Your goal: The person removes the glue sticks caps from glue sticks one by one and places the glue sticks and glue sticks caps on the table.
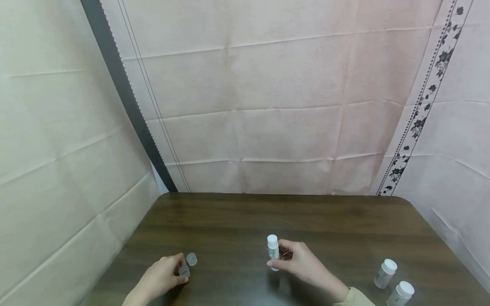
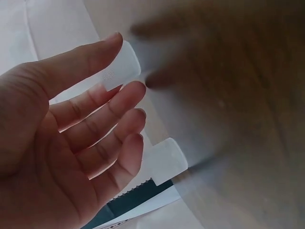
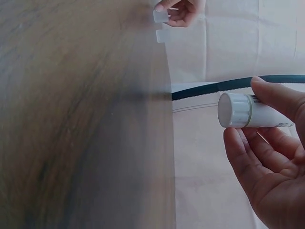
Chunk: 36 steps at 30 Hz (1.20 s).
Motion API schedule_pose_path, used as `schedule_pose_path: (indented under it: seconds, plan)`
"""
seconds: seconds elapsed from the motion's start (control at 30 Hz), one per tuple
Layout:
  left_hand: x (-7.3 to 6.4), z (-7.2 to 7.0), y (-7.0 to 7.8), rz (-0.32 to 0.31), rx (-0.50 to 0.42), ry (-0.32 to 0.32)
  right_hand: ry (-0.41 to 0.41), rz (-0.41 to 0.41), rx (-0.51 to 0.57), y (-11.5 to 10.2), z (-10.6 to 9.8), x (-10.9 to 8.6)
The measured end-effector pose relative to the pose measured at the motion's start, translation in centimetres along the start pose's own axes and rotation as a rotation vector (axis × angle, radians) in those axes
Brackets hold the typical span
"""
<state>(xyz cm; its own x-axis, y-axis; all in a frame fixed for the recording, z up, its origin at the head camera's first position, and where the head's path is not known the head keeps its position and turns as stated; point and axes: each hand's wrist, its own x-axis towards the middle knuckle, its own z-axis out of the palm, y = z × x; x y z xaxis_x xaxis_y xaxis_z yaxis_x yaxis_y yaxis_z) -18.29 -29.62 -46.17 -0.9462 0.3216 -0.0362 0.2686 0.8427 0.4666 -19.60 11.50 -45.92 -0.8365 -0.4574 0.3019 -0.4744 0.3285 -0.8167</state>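
Observation:
My left hand [image 1: 160, 275] pinches a small translucent cup [image 1: 184, 271] between thumb and fingers, low over the left part of the table. Just beyond it stands a second translucent cup [image 1: 192, 259], also seen beside the little finger in the left wrist view [image 2: 166, 161]. Nearer the middle, my right hand [image 1: 300, 261] grips a small white bottle [image 1: 273, 250] printed with dark text, thumb on one side and fingers on the other. In the right wrist view, a ribbed white end of that bottle [image 3: 234, 110] points toward the tabletop side.
Two more small bottles with white caps, one [image 1: 385, 273] slightly farther back and one [image 1: 400, 294] nearer, stand at the table's right. The dark wooden table [image 1: 229, 221] ends at a pale hanging cloth [image 1: 268, 127]; similar cloth hangs at both sides.

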Motion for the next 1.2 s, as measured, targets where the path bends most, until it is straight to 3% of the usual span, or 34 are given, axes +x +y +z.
schedule_pose_path:
  seconds: [0.53,0.77,1.0,1.2]
  plan:
    - [0.1,0.7,0.2,-0.02,0.064,0.025,0.022,0.015,-0.052,0.2,-1.4,-1.3]
    - [-0.1,1.0,0.5,-0.039,0.068,0.04,0.031,0.042,-0.121,0.9,-2.8,-3.9]
    - [-0.2,0.9,0.4,-0.057,0.054,0.044,0.0,0.211,-0.151,1.8,-4.6,-7.1]
    - [-0.2,0.7,0.4,-0.086,0.037,0.035,-0.02,0.246,-0.298,2.1,-6.1,-9.5]
